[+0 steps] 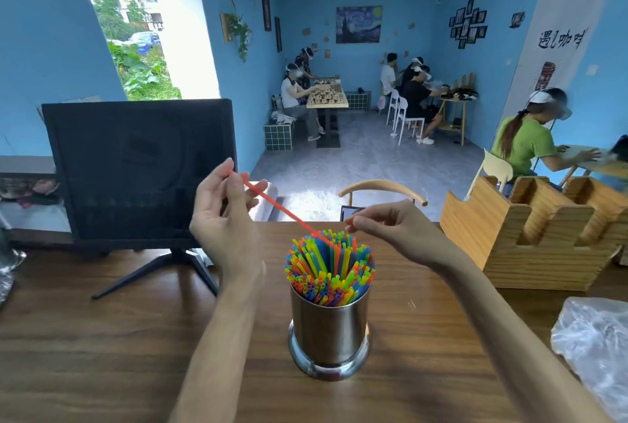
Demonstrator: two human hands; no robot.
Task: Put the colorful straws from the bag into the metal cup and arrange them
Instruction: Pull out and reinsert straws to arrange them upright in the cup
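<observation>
1. We note the cup (329, 327) standing upright on the desk (102, 337), near the middle, packed with straws (329, 268) in red, yellow, green and blue that fan out above its rim.
2. Our left hand (222, 210) is raised above and left of the cup. Its thumb and fingertips pinch the upper end of one red straw (272, 203); the other fingers are loosely curled.
3. That red straw slants down to the right, and its lower end lies among the tops of the straws in the cup.
4. Our right hand (390, 222) hovers just above the far right side of the bundle. Thumb and forefinger pinch a short reddish tip; we cannot tell whether it belongs to a straw standing in the cup.
5. The bag (593, 344), crumpled clear plastic, lies at the right edge of the desk, well apart from the cup. We cannot tell whether any straws are inside.
6. Around: a dark monitor (139, 168) on a splayed stand sits at the far left of the desk, behind the left hand. A wooden rack (530, 235) with notched walls stands at the far right, beyond the bag.
7. A chair back (382, 188) shows just past the far desk edge. Several persons sit at tables deeper in the blue room.
8. Nothing stands between either hand and the cup.
</observation>
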